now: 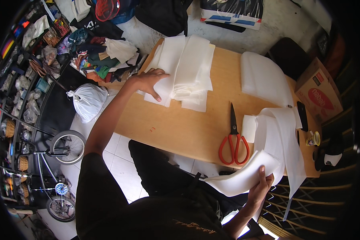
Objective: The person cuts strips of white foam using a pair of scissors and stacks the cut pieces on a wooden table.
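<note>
My left hand (pixel 150 81) lies flat on the near left part of a pile of cut white fabric pieces (pixel 188 68) at the far left of the wooden table (pixel 180 128). My right hand (pixel 261 186) grips a folded length of white fabric (pixel 248 174) just off the table's near right edge. That strip runs up over the table to a long white band (pixel 282 132) hanging over the edge. Red-handled scissors (pixel 234 140) lie closed on the table between my hands, blades pointing away.
A white foam-like sheet (pixel 264 78) lies at the far right of the table, with a cardboard box (pixel 320 94) beyond it. A dark phone (pixel 303 115) and a small jar (pixel 314 139) sit near the right edge. A white tied bag (pixel 88 102), clothes heap and small bicycle (pixel 64 168) crowd the floor left.
</note>
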### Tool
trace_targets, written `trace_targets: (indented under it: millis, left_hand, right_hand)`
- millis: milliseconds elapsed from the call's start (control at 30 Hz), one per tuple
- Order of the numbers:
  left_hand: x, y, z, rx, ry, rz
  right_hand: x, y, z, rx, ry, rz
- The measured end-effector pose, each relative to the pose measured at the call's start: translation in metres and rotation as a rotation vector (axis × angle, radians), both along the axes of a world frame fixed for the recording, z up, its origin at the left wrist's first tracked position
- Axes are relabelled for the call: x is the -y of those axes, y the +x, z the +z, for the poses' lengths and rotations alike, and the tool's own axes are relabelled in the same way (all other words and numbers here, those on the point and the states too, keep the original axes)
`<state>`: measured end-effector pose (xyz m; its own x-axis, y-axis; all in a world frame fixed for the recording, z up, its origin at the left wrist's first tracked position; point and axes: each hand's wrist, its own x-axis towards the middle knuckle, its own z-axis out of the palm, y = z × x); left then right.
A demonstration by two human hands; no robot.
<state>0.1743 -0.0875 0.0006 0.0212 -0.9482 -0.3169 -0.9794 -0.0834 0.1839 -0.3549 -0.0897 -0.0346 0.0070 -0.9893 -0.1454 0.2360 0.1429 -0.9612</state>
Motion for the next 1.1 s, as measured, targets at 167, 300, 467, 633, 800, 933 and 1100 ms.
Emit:
trace_targets:
  millis: [167, 300, 467, 633, 800, 933, 1100]
  left_hand:
    - [-0.018, -0.035, -0.007, 0.081, -0.047, 0.167]
    - [-0.024, -0.056, 0.0, 0.252, -0.32, 0.206]
    - [-0.035, -0.117, 0.031, 0.21, -0.84, 0.154]
    - [-0.048, -0.1, 0.004, 0.104, -0.586, 0.238]
    - [-0.061, -0.089, -0.011, 0.288, -0.977, 0.239]
    - [-0.079, -0.08, 0.006, -0.1, -1.152, 0.569]
    - [-0.105, -0.195, 0.01, -1.073, -0.886, 0.487]
  right_hand:
    - [-0.007, 0.005, 0.009, 0.014, 0.021, 0.0]
    - [-0.008, 0.007, 0.013, 0.068, 0.013, 0.067]
    - [-0.004, 0.027, 0.028, 0.065, -0.012, 0.138]
    - [-0.004, 0.051, 0.036, -0.018, -0.059, 0.345]
    - [-0.01, 0.066, 0.039, 0.06, -0.04, 0.301]
    - [-0.011, 0.062, 0.036, 0.062, -0.023, 0.301]
    - [-0.013, 0.075, 0.039, -0.007, -0.098, 0.316]
